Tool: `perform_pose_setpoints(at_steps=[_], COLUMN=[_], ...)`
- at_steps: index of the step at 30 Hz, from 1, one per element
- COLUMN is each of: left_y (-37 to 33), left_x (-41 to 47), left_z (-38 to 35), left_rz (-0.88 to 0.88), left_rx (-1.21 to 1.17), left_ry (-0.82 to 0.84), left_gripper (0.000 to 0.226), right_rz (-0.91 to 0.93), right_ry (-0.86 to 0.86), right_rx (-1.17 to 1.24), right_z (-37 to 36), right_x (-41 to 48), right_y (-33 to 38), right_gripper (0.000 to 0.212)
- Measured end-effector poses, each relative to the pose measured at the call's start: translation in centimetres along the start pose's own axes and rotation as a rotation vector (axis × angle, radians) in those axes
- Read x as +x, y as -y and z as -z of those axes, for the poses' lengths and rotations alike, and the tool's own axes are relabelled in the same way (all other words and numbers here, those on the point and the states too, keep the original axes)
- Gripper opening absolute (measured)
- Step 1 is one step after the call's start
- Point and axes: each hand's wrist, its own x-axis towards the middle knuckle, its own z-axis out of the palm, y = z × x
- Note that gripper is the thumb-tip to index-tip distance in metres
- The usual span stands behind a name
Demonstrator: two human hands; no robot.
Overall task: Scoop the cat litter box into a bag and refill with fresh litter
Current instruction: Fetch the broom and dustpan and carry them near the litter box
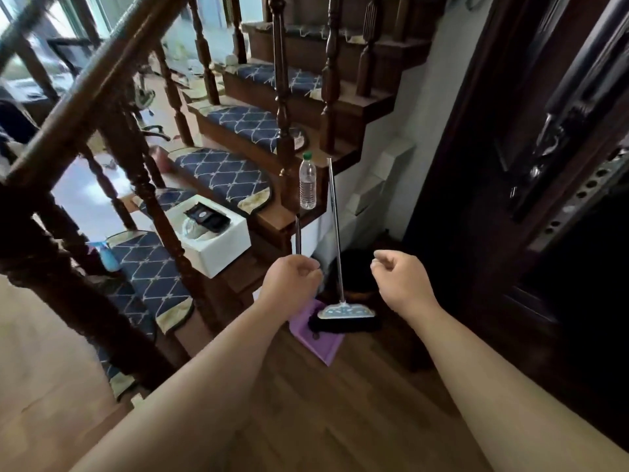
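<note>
Head view: a person stands at the foot of a wooden staircase with both bare arms stretched forward over a plank floor.
Left hand [293, 278]: fingers are wrapped round the top of a thin dark handle. It appears to be the upright stem of the dustpan, held high so the pan can be lifted without stooping.
Dustpan [318, 338]: purple, resting on the floor at the stair's foot, with the broom head lying on its back edge.
Broom [347, 313]: it stands nearly upright between the two hands. Its metal pole leans against the side of the stairs, parked where the pair can be taken together.
Right hand [399, 279]: the fingers are curled in with nothing between them. It is near the pole but apart from it, probably poised to take it.
Litter box: not in view, and neither a bag nor fresh litter can be seen either.
Bottle [308, 182]: clear with a green cap, upright on the outer end of a step just beside the pole.
Box [212, 238]: white and open on a lower step behind the balusters, holding a dark flat item.
Step in hand: this looks like fetching sweeping tools — scooping and refilling have not begun.
</note>
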Motion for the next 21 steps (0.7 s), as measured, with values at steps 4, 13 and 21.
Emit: perform_pose_setpoints(at_steps=[4,13,21], left_y=[-0.1,1.4,1.9], left_x=[5.0,21.5,33.2], left_z=[-0.8,-1.1,-1.0], left_rz=[0.002,0.085,0.128], left_rx=[0.027,0.092,0.195], left_ry=[0.006,0.083,0.132], left_gripper=[0.019,0.012,0.005], right_rz=[-0.018,-0.168,-0.303], right_ry=[-0.001,0.027,0.051], right_rx=[0.001,0.036,0.089], right_z=[-0.8,-4.4,-8.3], right_x=[5.1,20.3,31.4], right_y=[-0.6,0.0,0.0], right_gripper=[0.037,0.041,0.044])
